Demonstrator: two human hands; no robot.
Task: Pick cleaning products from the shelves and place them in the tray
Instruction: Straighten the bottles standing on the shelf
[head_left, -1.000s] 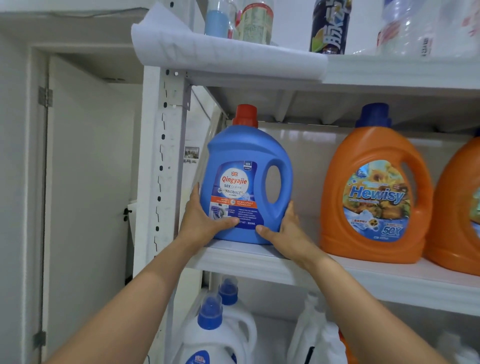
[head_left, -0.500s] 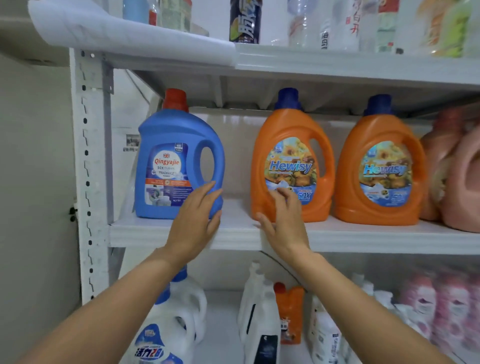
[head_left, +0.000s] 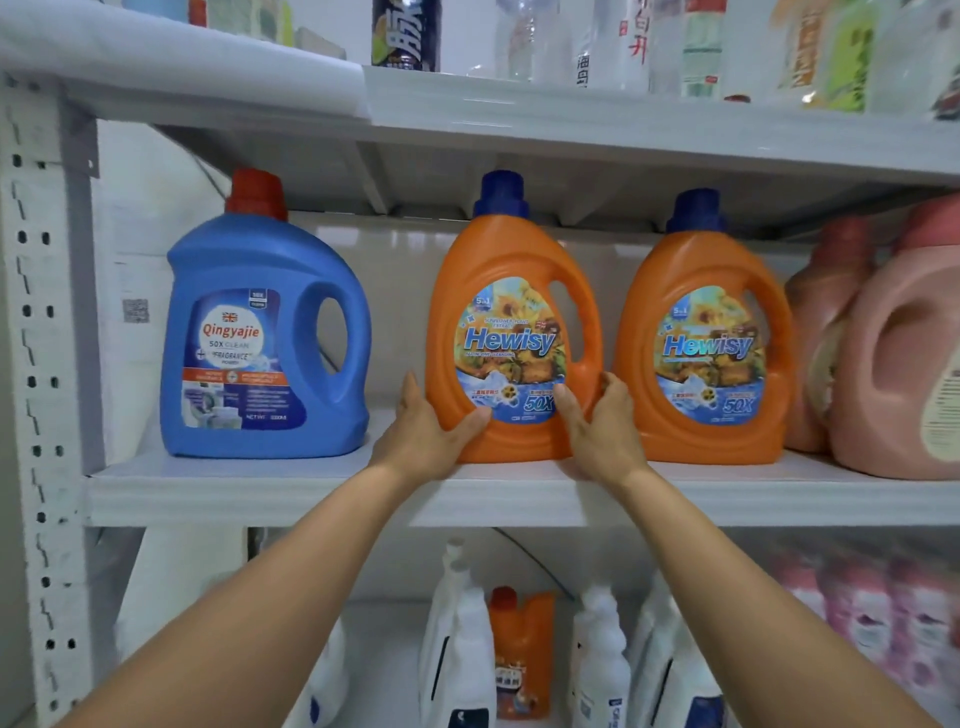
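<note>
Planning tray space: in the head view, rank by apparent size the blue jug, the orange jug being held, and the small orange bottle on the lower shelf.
1. Blue jug and held orange jug: about alike, unranked.
2. Small orange bottle: clearly smallest, even allowing for distance.

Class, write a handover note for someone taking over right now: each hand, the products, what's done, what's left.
The left hand and right hand both grip the left Hewisy bottle low on its sides.
It stands on the middle shelf between the Qingyajie bottle and a second Hewisy bottle.
Done: grasp made; tray not in view.
Left: lift it off, carry it to the tray.
</note>
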